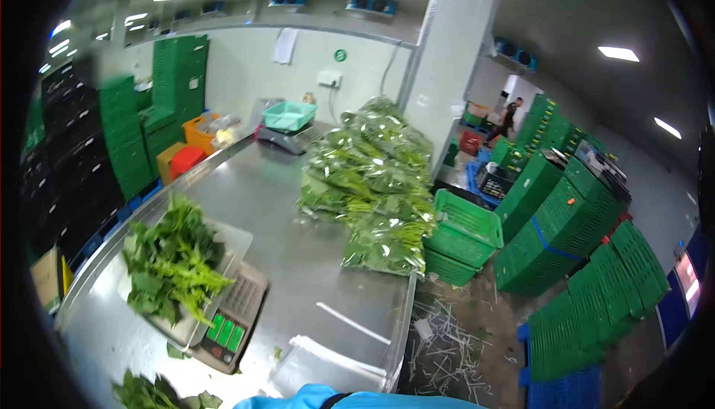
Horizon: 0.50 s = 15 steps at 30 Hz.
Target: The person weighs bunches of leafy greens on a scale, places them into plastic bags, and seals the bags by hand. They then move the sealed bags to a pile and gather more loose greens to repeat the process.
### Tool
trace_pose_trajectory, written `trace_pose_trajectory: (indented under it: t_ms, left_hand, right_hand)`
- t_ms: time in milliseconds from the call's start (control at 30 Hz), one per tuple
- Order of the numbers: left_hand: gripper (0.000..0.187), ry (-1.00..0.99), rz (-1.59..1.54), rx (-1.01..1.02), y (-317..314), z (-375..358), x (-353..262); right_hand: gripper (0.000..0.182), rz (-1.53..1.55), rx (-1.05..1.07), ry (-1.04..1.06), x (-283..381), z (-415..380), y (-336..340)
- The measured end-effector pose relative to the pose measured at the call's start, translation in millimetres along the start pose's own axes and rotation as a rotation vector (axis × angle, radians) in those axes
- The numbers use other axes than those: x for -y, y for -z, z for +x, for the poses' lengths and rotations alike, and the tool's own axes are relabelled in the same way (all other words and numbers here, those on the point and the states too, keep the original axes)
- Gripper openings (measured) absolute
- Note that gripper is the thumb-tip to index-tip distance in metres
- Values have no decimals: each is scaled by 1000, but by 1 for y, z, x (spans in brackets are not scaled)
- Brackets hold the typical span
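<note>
Neither my left hand nor my right hand shows; only blue clothing [365, 400] with a dark band appears at the bottom edge. A bunch of leafy greens [175, 260] lies on a weighing scale [242, 297] with a keypad and green displays. More loose greens [153, 392] sit at the lower left corner of the table. Close to the blue clothing is a stack of clear plastic bags [324, 368], with a white strip [353, 323] beyond it. Bagged greens [372, 186] are piled along the right side of the steel table [272, 238].
A second scale with a turquoise basket [289, 116] stands at the table's far end. Green crates [465, 230] adjoin the right edge, and white strips [450, 349] litter the floor. Tall crate stacks [558, 223] rise at right, others [74, 141] at left. A person [508, 120] is far back.
</note>
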<state>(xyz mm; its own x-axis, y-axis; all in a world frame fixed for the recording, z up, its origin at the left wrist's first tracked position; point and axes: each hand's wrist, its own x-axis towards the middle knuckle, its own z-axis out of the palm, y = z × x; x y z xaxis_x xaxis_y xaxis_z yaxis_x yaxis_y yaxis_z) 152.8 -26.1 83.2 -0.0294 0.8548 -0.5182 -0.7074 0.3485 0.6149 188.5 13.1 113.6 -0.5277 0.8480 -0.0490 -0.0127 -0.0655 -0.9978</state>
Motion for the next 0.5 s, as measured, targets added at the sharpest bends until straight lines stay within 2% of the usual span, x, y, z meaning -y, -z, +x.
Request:
trace_pose_trajectory:
  t_ms: [133, 167, 200, 233, 267, 300, 367, 400, 467, 500]
  left_hand:
    - [25, -264, -107, -90, 63, 19, -41]
    - [25, -334, -109, -100, 88, 27, -49]
    - [20, -455, -17, -200, 62, 4, -71]
    - [21, -496, 113, -257, 59, -6, -88]
    - [23, -522, 242, -311, 64, -13, -98]
    - [23, -527, 245, -334, 81, -12, -103]
    - [27, -577, 491, -337, 125, -1, -110]
    - [34, -500, 769, -518, 135, -4, -109]
    - [40, -615, 1064, -375, 185, 9, -88]
    - [42, -560, 1046, -390, 206, 18, -81]
  right_hand:
    - [51, -136, 99, -2, -5, -28, 17]
    - [52, -263, 195, -52, 37, -50, 38]
    - [53, -302, 79, 108, 16, -59, 39]
    - [53, -378, 149, -46, -6, -74, 55]
    - [45, -451, 162, -49, 5, -100, 76]
    - [39, -509, 135, 55, -36, -120, 93]
    - [33, -469, 49, -61, -51, -184, 126]
    - [32, -507, 13, -178, -45, -215, 141]
    - [33, -476, -117, -300, -47, -279, 164]
    - [34, -526, -180, -367, -44, -308, 173]
